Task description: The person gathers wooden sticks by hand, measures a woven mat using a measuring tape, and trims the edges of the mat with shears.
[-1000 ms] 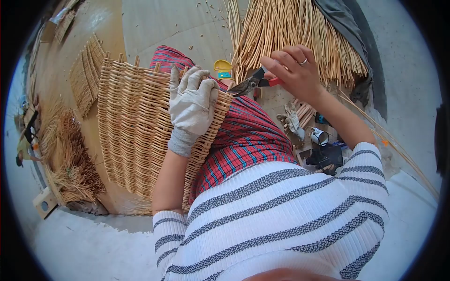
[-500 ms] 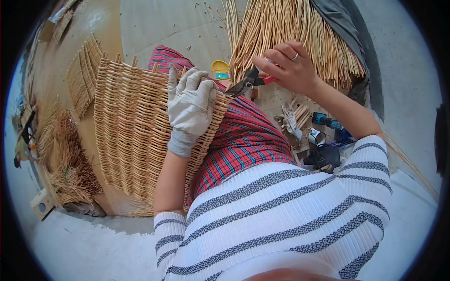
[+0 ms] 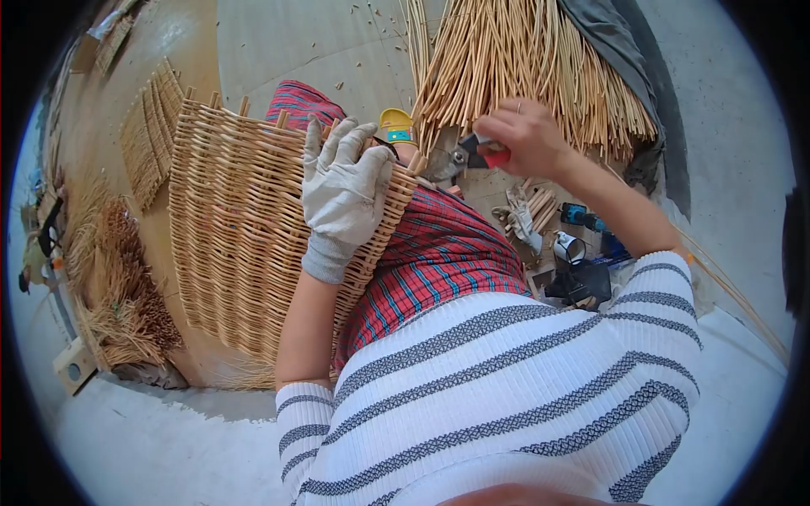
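A woven wicker panel (image 3: 240, 228) leans over my lap, with short stake ends standing up along its top edge. My left hand (image 3: 344, 198), in a pale work glove, is closed over that edge near the right corner. In my right hand (image 3: 527, 142), bare with a ring, are red-handled pruning shears (image 3: 459, 158). Their blades point left, close to the stake ends at the panel's upper right corner. I cannot tell whether the blades touch a stake. My fingers are wrapped round the handles and partly hide them.
A large bundle of cane rods (image 3: 515, 59) lies ahead, beside a dark grey cloth (image 3: 620, 55). At right are a spare glove (image 3: 523, 221), a white mug (image 3: 569, 246) and a blue drill (image 3: 582, 217). Loose straw bundles (image 3: 126, 278) lie at left.
My right hand has drawn its fingers in round the shears, lowered and turned. The shears have shifted right, and their blades now sit lower by the panel's corner. My left hand stays on the edge.
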The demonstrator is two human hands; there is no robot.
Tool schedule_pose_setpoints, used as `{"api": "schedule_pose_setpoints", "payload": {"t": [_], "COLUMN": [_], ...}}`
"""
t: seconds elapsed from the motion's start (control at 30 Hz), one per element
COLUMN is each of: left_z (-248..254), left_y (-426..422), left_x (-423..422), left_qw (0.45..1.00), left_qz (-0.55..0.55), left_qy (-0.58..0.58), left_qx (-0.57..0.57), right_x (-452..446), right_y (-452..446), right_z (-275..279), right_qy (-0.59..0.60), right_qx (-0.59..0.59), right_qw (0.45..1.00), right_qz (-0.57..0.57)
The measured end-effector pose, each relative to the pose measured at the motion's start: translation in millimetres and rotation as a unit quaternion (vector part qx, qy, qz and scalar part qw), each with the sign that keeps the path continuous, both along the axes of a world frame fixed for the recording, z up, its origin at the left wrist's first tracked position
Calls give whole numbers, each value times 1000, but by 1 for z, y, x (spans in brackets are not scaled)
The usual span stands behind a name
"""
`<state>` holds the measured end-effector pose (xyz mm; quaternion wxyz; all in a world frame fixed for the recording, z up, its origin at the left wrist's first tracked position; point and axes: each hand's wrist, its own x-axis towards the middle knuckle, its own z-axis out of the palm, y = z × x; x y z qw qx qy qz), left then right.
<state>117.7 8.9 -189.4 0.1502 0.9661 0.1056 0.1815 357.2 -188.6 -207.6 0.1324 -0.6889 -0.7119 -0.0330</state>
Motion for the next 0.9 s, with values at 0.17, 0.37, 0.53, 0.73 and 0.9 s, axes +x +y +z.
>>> {"api": "schedule_pose_setpoints", "payload": {"t": [0.17,0.37,0.53,0.73,0.9], "left_z": [3,5,-1,-3,0], "left_y": [3,5,2,-1,-1], "left_x": [-3,-10,-8,-8,-6], "left_qw": [1000,1000,999,998,998], "left_qz": [2,-18,-5,21,23], "left_qy": [-7,0,-9,-39,-45], "left_qx": [-6,11,45,44,43], "right_x": [-27,-65,-81,-71,-71], "right_y": [-25,-48,-39,-19,-16], "right_z": [0,-2,-6,-5,-5], "right_qy": [252,578,626,571,573], "right_qx": [-66,-332,-307,-325,-367], "right_qw": [960,727,698,739,718], "right_qz": [-102,-164,-165,-151,-148]}}
